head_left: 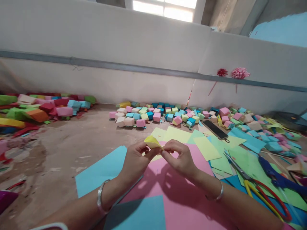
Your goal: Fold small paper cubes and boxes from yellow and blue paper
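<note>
Together, the left hand [136, 156] and right hand [180, 158] pinch closed on curled yellow paper [152, 141].

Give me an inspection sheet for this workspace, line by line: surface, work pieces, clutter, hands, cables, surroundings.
Surface: brown worktop, marked with pale patches, partly covered by coloured paper.
Work pieces: small curled yellow paper, held above a large pink sheet.
Clutter: scissors, a blue tool and a phone on the right; many small paper blocks along the back; a heap of coloured paper pieces at far left.
Hands: left hand and right hand both pinch the yellow paper.
Cables: none identifiable with certainty.
Surroundings: white wall with a grey rail; bright window above.
</note>
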{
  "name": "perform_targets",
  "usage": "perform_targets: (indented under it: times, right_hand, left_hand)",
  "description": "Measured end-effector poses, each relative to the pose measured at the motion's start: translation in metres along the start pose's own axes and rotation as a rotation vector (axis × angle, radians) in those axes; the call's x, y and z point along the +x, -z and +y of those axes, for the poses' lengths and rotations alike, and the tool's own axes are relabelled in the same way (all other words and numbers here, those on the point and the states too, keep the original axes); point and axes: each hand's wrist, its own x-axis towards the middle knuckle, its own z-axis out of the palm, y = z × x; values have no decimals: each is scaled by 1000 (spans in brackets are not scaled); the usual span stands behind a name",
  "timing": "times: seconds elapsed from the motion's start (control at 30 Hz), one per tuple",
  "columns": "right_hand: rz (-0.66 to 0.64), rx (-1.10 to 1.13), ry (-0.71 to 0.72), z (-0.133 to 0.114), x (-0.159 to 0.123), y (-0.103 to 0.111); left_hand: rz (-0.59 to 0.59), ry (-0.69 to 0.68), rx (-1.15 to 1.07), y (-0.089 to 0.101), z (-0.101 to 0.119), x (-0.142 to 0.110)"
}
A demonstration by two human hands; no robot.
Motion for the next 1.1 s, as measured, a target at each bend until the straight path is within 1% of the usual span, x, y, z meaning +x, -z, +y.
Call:
perform_targets:
  times: [0.07,0.2,0.27,0.33,0.37,0.47,0.57,0.67,0.8,0.97,1.1]
  right_hand:
    - [-20,-23,47,1,-1,-1]
    - [-63,-87,81,4,0,-1]
    - [-134,-152,145,0,5,6]
    - [-210,-210,240,-10,11,17]
    - [-196,-226,279,-16,14,23]
    - [-86,-259,361,-35,18,38]
    - [-42,-277,399,-47,18,43]
    - [-54,-270,379,-48,17,41]
    - [-68,-262,358,-46,17,41]
    - [-56,-264,388,-45,18,42]
    - [-23,-331,437,-45,18,43]
  left_hand:
    - [11,-21,-37,-1,-1,-1]
    - [10,-13,-149,-3,1,-4]
    - [13,-14,-142,-3,3,-5]
    - [30,-25,-122,-2,4,-4]
    - [36,-35,-108,-1,4,-4]
    - [33,-70,-64,2,2,-3]
    - [-22,-101,-7,3,-4,-3]
    - [-61,-117,46,3,-7,-3]
    - [-61,-140,80,3,-6,-3]
    - [-66,-188,123,4,-6,-2]
    - [-59,-236,169,4,-6,-1]
